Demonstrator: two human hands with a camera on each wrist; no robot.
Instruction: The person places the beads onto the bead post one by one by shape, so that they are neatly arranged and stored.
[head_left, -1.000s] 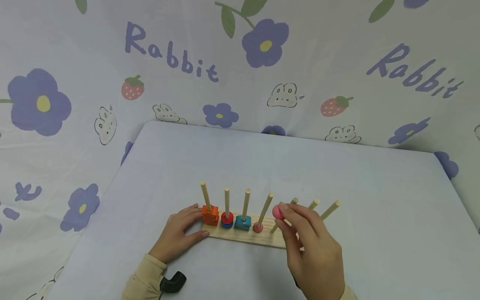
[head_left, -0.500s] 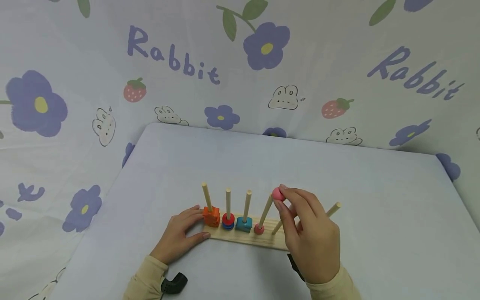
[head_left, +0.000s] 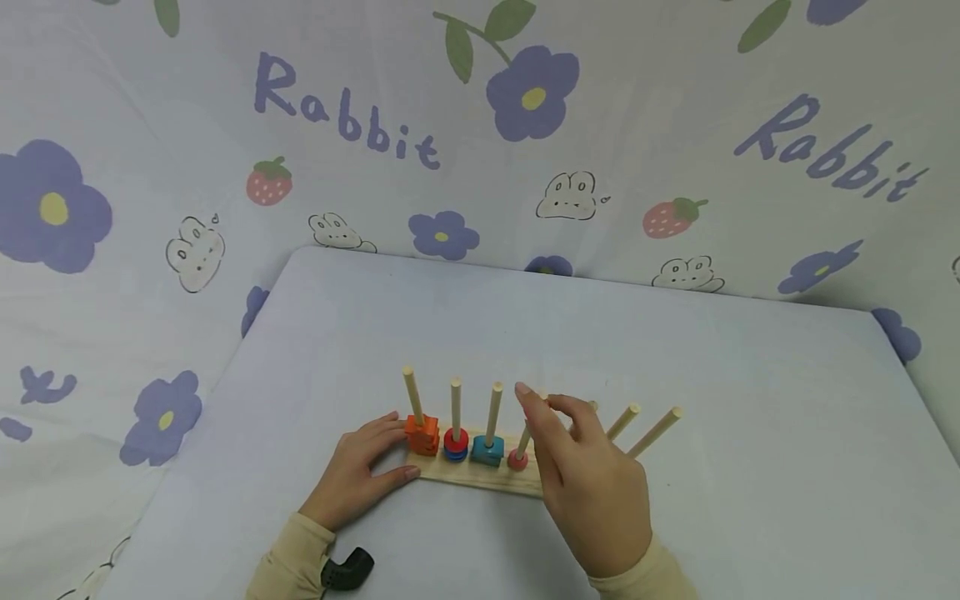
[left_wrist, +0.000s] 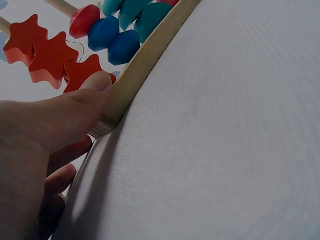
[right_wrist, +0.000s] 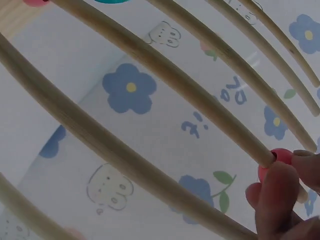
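Observation:
A wooden peg board [head_left: 480,479] with a row of upright pegs stands near the table's front. My left hand [head_left: 352,475] grips its left end, thumb [left_wrist: 97,82] at the front edge and fingers behind. Orange star blocks [head_left: 423,435] sit on the nearest peg. In the right wrist view, my right hand [right_wrist: 282,195] pinches a pink bead [right_wrist: 281,156] at the tip of the fourth peg [right_wrist: 165,82]. The hand hides that bead in the head view. A pink bead [head_left: 517,459] sits at this peg's base.
Red and blue beads [head_left: 455,445] are on the second peg, teal blocks [head_left: 488,451] on the third. Bare pegs [head_left: 656,432] rise at the right, partly behind my right hand. A black curved object [head_left: 348,570] lies by my left sleeve. Rabbit-print cloth [head_left: 480,125] hangs behind the white table.
My right hand has raised the pink bead from beside the pegs and moved left to the fourth peg's tip, its wrist turning. My left hand stays at the board's end.

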